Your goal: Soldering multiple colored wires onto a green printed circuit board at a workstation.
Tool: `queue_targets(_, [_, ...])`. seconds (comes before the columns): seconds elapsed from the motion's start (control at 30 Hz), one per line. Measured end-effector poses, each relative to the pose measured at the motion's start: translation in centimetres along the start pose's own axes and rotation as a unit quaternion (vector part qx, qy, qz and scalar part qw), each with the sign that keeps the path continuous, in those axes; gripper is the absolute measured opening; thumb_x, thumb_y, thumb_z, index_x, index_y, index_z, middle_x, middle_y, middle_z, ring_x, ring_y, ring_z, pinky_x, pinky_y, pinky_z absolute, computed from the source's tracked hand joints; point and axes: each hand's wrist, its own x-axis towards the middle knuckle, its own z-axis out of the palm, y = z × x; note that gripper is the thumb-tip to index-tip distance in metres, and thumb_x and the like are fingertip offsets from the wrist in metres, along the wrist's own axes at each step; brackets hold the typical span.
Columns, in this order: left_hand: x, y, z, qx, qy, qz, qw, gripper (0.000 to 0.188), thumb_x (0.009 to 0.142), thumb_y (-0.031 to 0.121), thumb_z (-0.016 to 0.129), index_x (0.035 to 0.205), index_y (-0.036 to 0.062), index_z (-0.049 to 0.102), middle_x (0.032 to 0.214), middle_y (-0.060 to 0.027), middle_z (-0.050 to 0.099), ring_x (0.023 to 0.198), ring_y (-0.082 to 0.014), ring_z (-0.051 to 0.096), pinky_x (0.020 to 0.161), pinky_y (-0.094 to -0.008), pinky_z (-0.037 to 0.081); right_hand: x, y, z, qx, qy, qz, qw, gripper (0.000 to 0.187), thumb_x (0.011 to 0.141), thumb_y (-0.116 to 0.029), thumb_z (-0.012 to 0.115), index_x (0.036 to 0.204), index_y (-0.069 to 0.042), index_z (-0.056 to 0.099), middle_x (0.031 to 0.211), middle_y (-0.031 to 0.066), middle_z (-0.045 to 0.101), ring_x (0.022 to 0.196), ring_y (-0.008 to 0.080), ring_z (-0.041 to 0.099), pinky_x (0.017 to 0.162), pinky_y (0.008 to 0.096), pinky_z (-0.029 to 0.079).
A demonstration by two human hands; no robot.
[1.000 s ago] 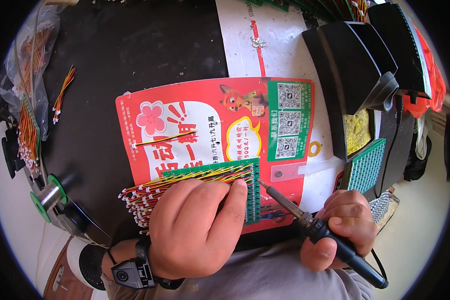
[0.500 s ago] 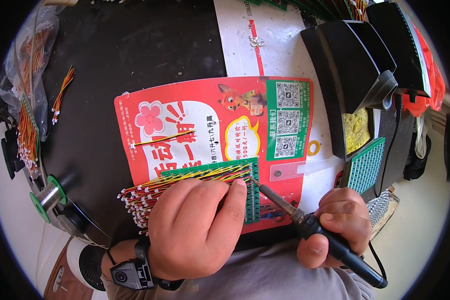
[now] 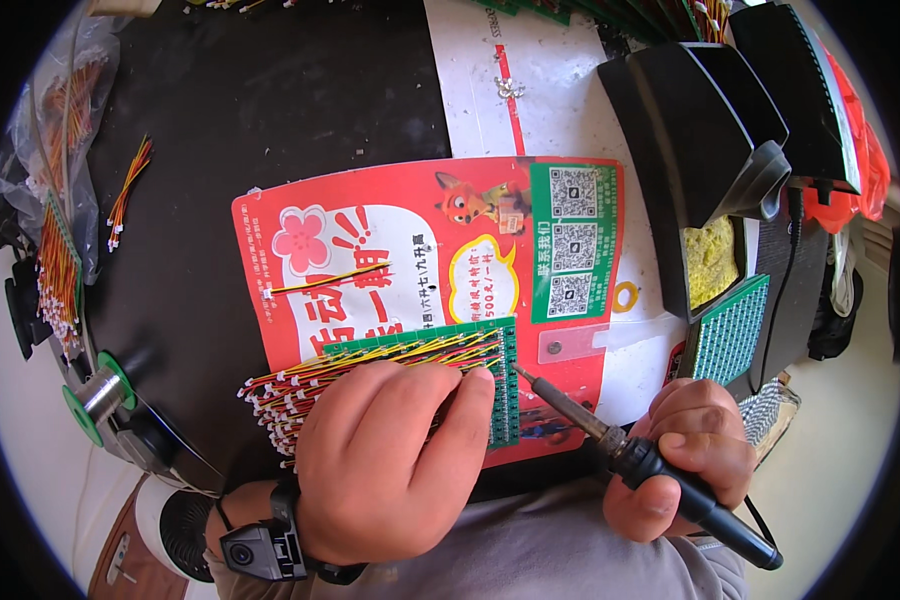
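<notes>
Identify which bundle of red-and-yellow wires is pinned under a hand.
The fanned row of wires on the green circuit board, pressed by the left hand. The loose bundle on the black mat and the single pair on the red leaflet lie untouched.

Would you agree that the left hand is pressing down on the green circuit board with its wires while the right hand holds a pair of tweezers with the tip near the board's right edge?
Not quite: the right hand holds a soldering iron, not tweezers, as the head view shows. The rest stands: the left hand presses on the green circuit board with its wires, and the iron's tip sits near the board's right edge.
</notes>
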Motion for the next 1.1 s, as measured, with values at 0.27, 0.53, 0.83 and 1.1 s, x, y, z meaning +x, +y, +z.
queue_targets(0.27, [-0.8,0.3,0.2,0.034,0.044,0.057,0.997,0.027,0.065,-0.009,0.073,0.092,-0.0059,0.073,0.080,-0.0119,0.063,0.066,-0.0268,0.060,0.056,-0.0358,0.049,-0.4,0.1,0.7,-0.031,0.010,0.005,0.999,0.036,0.092,-0.034,0.067,0.090,-0.003,0.051,0.061,0.0037,0.045,0.050,0.0122,0.041,0.042,0.0273,0.029])
queue_targets(0.53, [-0.7,0.3,0.7,0.009,0.026,0.001,1.000,0.026,0.066,-0.011,0.072,0.092,-0.0084,0.072,0.075,-0.0119,0.062,0.061,-0.0254,0.059,0.053,-0.0341,0.047,-0.1,-0.1,0.4,-0.041,-0.002,0.016,0.999,0.036,0.090,-0.033,0.069,0.088,-0.002,0.051,0.060,0.0039,0.045,0.049,0.0125,0.042,0.042,0.0275,0.030])
queue_targets(0.83, [-0.9,0.0,0.8,0.044,0.014,0.013,0.999,0.020,0.071,0.001,0.072,0.091,-0.0039,0.073,0.081,-0.0089,0.063,0.071,-0.0220,0.061,0.056,-0.0305,0.052,0.4,0.1,-0.6,-0.005,-0.082,0.012,0.997,0.034,0.081,-0.017,0.080,0.095,0.001,0.055,0.064,0.0051,0.054,0.047,0.0186,0.051,0.044,0.0307,0.043])
queue_targets(1.1, [-0.9,0.4,0.8,0.070,0.010,0.016,0.997,0.018,0.072,0.002,0.072,0.090,-0.0033,0.073,0.081,-0.0089,0.064,0.072,-0.0225,0.062,0.058,-0.0310,0.054,0.2,-0.4,0.6,-0.053,-0.040,0.026,0.997,0.036,0.088,-0.034,0.070,0.086,-0.003,0.052,0.060,0.0034,0.045,0.049,0.0127,0.042,0.042,0.0276,0.031])
